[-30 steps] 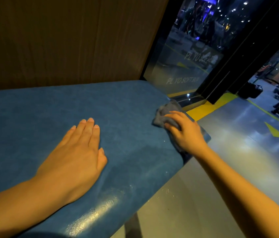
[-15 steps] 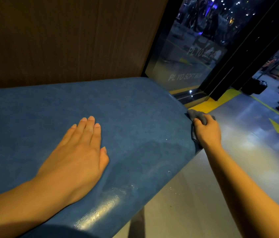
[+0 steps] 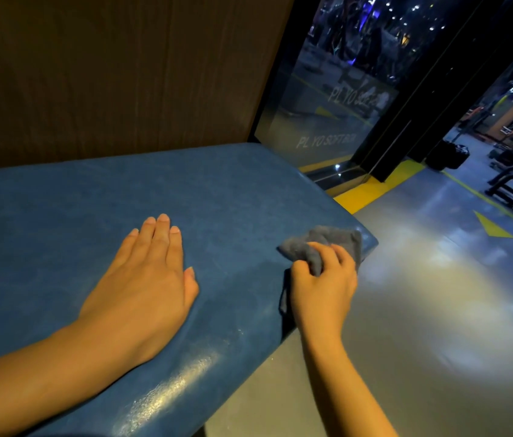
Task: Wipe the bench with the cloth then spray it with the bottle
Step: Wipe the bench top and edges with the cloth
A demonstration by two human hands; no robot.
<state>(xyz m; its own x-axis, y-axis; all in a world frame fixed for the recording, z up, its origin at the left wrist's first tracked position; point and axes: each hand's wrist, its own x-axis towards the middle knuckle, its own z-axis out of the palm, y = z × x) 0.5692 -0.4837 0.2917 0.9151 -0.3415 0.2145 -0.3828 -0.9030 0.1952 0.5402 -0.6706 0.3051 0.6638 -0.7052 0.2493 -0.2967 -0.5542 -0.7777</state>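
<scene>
Bench [image 3: 233, 190] (blue padding): right hand [image 3: 323, 287] clutches cloth [image 3: 321, 244] near its edge; left hand [image 3: 145, 279] lies flat, open.

— Where's the camera sitting?
— On the person's head, just the one, wide-angle, so no second view overlaps it.
— Facing?
— Forward and down, close over the padded blue vinyl bench [image 3: 97, 197], both forearms entering from the bottom edge. The brown wood-grain wall panel [image 3: 116, 74] fills the top left, the glossy grey floor [image 3: 422, 310] the right.
</scene>
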